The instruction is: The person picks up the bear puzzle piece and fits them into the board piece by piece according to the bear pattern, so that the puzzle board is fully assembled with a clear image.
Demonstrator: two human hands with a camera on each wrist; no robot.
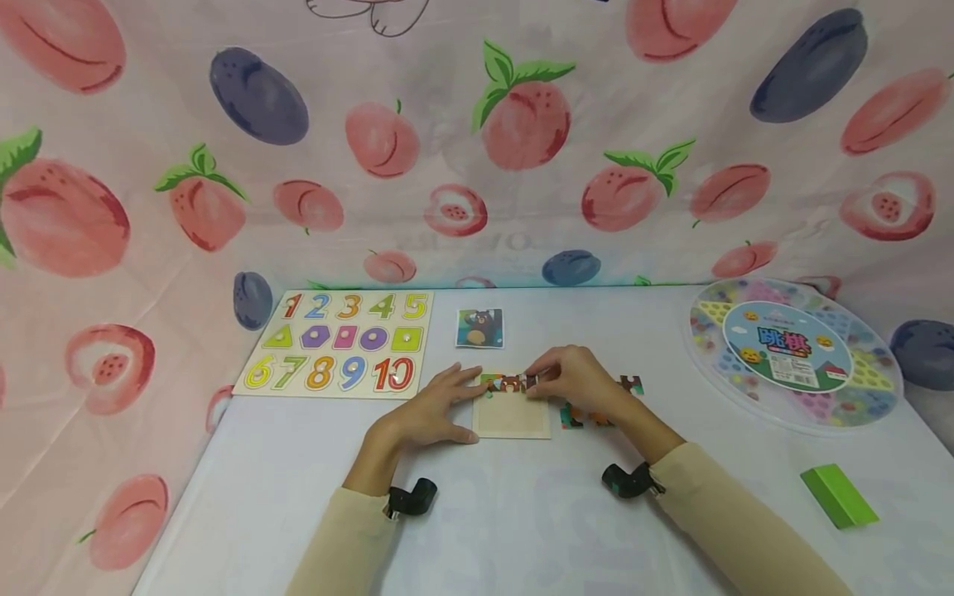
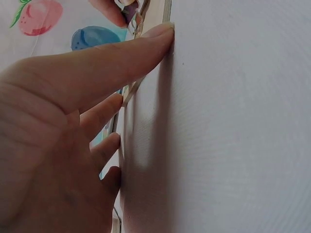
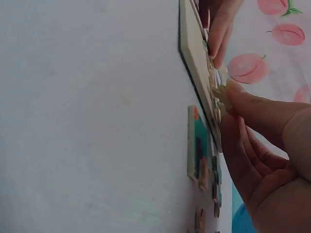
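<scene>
A small wooden puzzle tray [image 1: 511, 418] lies on the white table, with joined jigsaw pieces [image 1: 503, 383] along its far edge and bare wood nearer the person. My left hand [image 1: 432, 407] rests at the tray's left side, fingers extended and thumb tip [image 2: 163, 33] at its near corner. Between thumb and fingers, my right hand [image 1: 577, 382] pinches a jigsaw piece [image 3: 222, 96] over the far right part of the tray. Loose jigsaw pieces [image 1: 572, 416] lie right of the tray, partly hidden under the right hand and forearm.
Behind the tray lies a bear picture card [image 1: 480, 329]. A number and shape board [image 1: 298, 387] is at the back left. On the right are a round Chinese checkers board [image 1: 790, 348] and a green block [image 1: 839, 496]. Fruit-print cloth [image 1: 447, 99] hangs behind the table.
</scene>
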